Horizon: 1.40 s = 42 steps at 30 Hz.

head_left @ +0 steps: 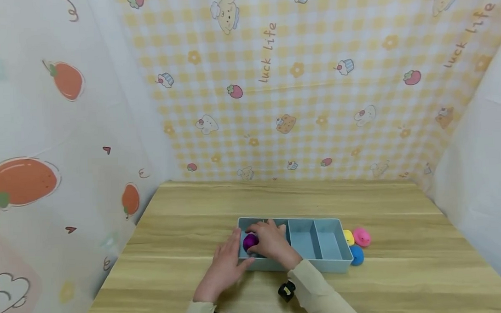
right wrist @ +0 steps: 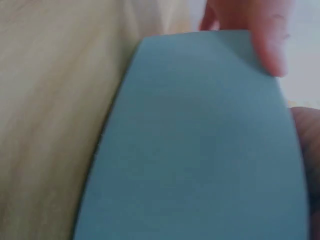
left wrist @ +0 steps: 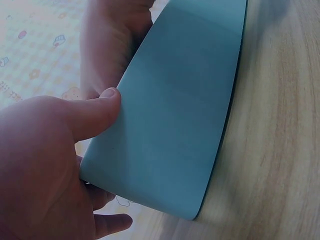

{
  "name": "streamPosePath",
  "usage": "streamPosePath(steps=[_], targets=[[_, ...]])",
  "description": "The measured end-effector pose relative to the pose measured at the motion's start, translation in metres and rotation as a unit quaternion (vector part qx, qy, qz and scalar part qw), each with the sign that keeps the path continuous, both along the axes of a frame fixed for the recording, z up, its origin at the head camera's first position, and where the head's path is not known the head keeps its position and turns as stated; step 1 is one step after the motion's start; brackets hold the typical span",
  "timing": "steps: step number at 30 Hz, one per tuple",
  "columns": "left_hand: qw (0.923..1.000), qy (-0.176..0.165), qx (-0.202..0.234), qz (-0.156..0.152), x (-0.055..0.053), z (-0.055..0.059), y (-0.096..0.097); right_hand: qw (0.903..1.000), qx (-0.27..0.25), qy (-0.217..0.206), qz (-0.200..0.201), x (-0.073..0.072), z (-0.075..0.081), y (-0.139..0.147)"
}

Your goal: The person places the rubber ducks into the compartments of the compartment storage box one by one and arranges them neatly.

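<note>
- The purple ball (head_left: 249,242) is held between the curled thumb and forefinger of the right hand (head_left: 272,241); the gap is no wider than the ball. The ball is located in the leftmost compartment of the blue-grey box (head_left: 329,266).
- The left hand (head_left: 225,265) is spread at the box's left near corner, fingers nearly straight along the end, thumb against the near wall. Nothing is enclosed by it.
- The second compartment is largely covered by the right hand; its contents cannot be made out. The two right-hand compartments are exposed.
- The left thumb's contact at the rim is shown closely in the left wrist view. There, and in the right wrist view, the ball is concealed by the box wall.
- In the right wrist view, the right hand is dark and cut off at the edge.
- A pink piece (head_left: 362,237), a blue piece (head_left: 357,255) and a yellow piece (head_left: 349,238), the last partly hidden, are shown only in the head view, beside the box's right end.
</note>
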<state>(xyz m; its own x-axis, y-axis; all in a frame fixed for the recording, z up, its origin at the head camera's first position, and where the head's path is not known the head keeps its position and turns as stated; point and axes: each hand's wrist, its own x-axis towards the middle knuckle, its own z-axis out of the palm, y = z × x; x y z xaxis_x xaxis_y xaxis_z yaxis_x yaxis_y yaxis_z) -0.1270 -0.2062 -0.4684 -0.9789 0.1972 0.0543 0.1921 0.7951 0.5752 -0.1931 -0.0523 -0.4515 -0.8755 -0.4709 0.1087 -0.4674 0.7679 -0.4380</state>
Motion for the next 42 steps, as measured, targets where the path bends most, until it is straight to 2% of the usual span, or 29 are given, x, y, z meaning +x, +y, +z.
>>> streamPosePath(steps=[6, 10, 26, 32, 39, 42], targets=[[1.0000, 0.008, -0.004, 0.001, 0.001, 0.001, 0.001, 0.9986, -0.054, -0.004, 0.004, 0.002, 0.012, 0.014], [0.9998, 0.015, -0.007, 0.005, 0.001, 0.001, 0.000, 0.9977, -0.067, 0.006, 0.010, 0.001, 0.017, 0.023], [0.9999, 0.003, -0.006, 0.008, -0.001, -0.001, 0.002, 0.9881, -0.154, 0.002, 0.009, 0.000, 0.029, 0.071], [1.0000, -0.005, 0.003, 0.004, -0.002, -0.001, 0.005, 0.9852, -0.171, 0.003, -0.019, 0.001, 0.030, 0.090], [1.0000, -0.008, 0.002, 0.005, -0.002, -0.001, 0.007, 0.9827, -0.166, 0.011, -0.082, 0.003, 0.032, 0.117], [0.9999, -0.009, -0.002, 0.009, 0.000, 0.001, 0.006, 0.9809, -0.168, 0.010, -0.096, 0.004, 0.030, 0.126]])
